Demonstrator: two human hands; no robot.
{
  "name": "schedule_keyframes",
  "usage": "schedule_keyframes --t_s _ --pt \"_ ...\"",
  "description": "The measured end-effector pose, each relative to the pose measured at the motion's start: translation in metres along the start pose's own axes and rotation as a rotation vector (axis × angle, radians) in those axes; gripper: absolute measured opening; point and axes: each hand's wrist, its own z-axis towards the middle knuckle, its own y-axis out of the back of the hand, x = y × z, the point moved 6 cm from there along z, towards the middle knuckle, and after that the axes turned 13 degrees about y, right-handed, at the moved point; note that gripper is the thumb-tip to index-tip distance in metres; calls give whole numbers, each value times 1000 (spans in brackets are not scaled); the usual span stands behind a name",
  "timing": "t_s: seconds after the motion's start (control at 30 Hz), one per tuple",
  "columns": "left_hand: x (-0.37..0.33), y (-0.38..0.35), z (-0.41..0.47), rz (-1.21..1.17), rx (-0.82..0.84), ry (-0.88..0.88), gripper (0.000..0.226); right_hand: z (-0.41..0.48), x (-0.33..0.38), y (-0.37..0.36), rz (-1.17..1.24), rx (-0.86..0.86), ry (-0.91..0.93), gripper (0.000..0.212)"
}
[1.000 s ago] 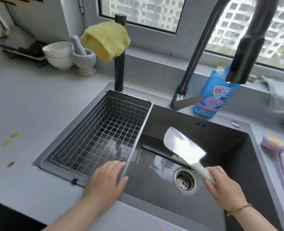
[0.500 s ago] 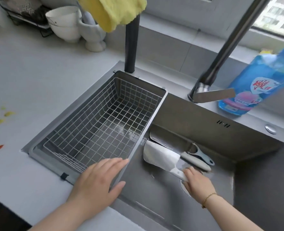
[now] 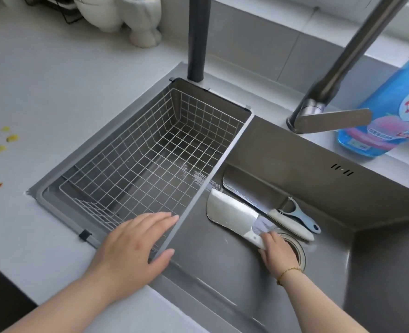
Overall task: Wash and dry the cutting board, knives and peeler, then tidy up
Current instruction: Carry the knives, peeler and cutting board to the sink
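A wide-bladed knife (image 3: 232,213) with a white handle lies on the sink floor, blade pointing left. My right hand (image 3: 279,252) grips its handle beside the drain (image 3: 297,248). Behind it a second cleaver (image 3: 249,191) with a cream handle rests flat against the sink's back wall. A blue-handled peeler (image 3: 297,216) lies across that handle. My left hand (image 3: 131,248) rests on the near corner of the wire basket's frame (image 3: 198,200), fingers straight, thumb over the rim. No cutting board is in view.
The wire basket sits in the sink's left part. A dark tap column (image 3: 197,37) and a grey faucet (image 3: 330,92) stand behind. A blue detergent bottle (image 3: 388,109) is at right. A white mortar (image 3: 143,18) and vegetable scraps (image 3: 0,147) lie on the counter.
My right hand has lowered the knife from mid-air down onto the sink floor beside the other cleaver. The view has tipped downward and closer. My left hand has stayed on the basket.
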Motion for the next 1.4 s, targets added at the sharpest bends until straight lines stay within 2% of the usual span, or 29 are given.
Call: schedule_keyframes --t_s 0.2,0.47,0.77,0.87,1.0,1.13,1.27,1.4 --pt "1 -1 0 -6 0 12 48 8 -1 -5 -46 64 9 38" --pt "2 -2 0 -19 -42 -2 46 7 1 0 -72 68 -31 40" --pt "1 6 -1 -73 -170 -14 43 -9 15 37 -47 -75 -89 39" --pt "-1 11 -1 -129 -239 -33 40 -15 32 56 45 -188 -91 33" --pt "0 15 -7 -212 -269 -72 33 -28 66 88 198 -360 -63 26" --pt "23 26 -27 -351 -289 -14 29 -39 114 121 243 -530 28 22" --pt "75 52 -74 -375 -302 22 22 -40 185 141 225 -547 154 21" --pt "154 90 -127 -369 -334 173 20 -37 275 148 199 -564 285 14"
